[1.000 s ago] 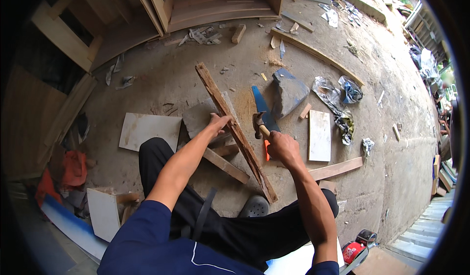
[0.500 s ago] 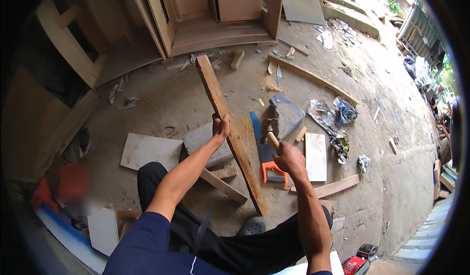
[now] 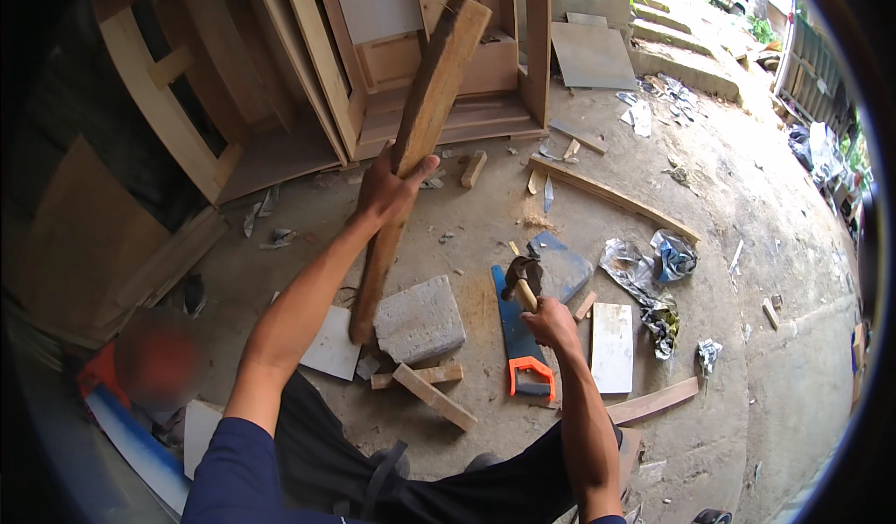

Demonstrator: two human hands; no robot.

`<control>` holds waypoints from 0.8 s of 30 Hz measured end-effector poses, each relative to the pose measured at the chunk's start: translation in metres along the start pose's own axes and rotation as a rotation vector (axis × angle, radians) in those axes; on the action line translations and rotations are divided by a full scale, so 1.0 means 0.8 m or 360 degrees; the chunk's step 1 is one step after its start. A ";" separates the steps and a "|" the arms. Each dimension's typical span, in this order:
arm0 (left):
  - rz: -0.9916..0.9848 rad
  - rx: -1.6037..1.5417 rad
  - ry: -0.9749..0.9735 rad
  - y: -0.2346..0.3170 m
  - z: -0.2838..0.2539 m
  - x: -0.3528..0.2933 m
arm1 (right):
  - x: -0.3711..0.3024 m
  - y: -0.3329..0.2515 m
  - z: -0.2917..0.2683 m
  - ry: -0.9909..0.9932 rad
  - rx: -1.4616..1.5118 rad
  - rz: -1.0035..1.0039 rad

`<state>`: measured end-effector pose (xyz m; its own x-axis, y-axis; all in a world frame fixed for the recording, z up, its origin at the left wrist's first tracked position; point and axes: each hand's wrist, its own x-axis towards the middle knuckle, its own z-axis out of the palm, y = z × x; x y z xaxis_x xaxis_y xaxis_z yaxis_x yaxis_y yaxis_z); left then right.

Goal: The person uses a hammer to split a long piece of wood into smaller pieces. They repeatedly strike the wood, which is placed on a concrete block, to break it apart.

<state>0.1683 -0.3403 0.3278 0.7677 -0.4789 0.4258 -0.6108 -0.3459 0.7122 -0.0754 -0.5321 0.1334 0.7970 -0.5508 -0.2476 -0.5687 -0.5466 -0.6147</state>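
1. We hold our two hands well apart, each clamped on its own thing.
2. Our left hand (image 3: 397,188) grips a rough timber beam (image 3: 431,90) around its middle, the thumb showing on the near right side.
3. The beam slants in front of us: its upper end leans right, before the open wooden cabinet (image 3: 532,76), and its lower end comes down just left of the concrete block (image 3: 420,319). We cannot tell whether that lower end touches anything.
4. Our right hand (image 3: 553,323) is closed around the wooden handle of a claw hammer (image 3: 524,277), whose dark head points away from us.
5. Beneath the hammer, we see a handsaw (image 3: 514,323) flat on the ground, with a blue blade and an orange-rimmed handle toward us.
6. Beyond the hammer sits a blue-grey stone block (image 3: 567,267); right of our right hand lies a white rectangular board (image 3: 611,347).
7. Nearer us, two short wood offcuts (image 3: 439,400) cross each other just below the concrete block.
8. Farther off to the right, we have crumpled plastic wrapping (image 3: 627,263) and a long wooden batten (image 3: 611,193) on the ground.
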 end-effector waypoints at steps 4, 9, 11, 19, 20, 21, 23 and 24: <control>0.0150 0.0562 -0.0088 -0.053 -0.010 -0.032 | 0.009 -0.004 0.003 -0.0076 0.0028 -0.0055; 0.0279 0.0852 -0.0417 -0.171 -0.009 -0.107 | 0.003 -0.016 -0.014 0.0004 0.0087 -0.0020; 0.0051 0.1007 -0.0635 -0.201 -0.004 -0.140 | 0.001 -0.009 -0.020 0.0042 0.0106 0.0020; -0.0397 0.1038 -0.1078 -0.295 0.042 -0.260 | -0.052 0.003 -0.053 0.0165 -0.0046 0.0248; -0.0386 0.1042 -0.1080 -0.307 0.046 -0.268 | -0.055 0.007 -0.055 0.0170 -0.0055 0.0258; -0.0376 0.1046 -0.1081 -0.319 0.049 -0.276 | -0.064 0.011 -0.056 0.0141 -0.0061 0.0287; -0.0416 0.1069 -0.1221 -0.334 0.054 -0.286 | -0.080 0.015 -0.059 0.0069 -0.0030 0.0330; -0.0431 0.1080 -0.1289 -0.337 0.057 -0.288 | -0.090 0.014 -0.060 0.0046 -0.0083 0.0345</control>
<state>0.1477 -0.1734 0.0125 0.6893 -0.6231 -0.3695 -0.6112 -0.7741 0.1651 -0.1486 -0.5287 0.1801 0.6492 -0.6766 -0.3474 -0.7364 -0.4449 -0.5096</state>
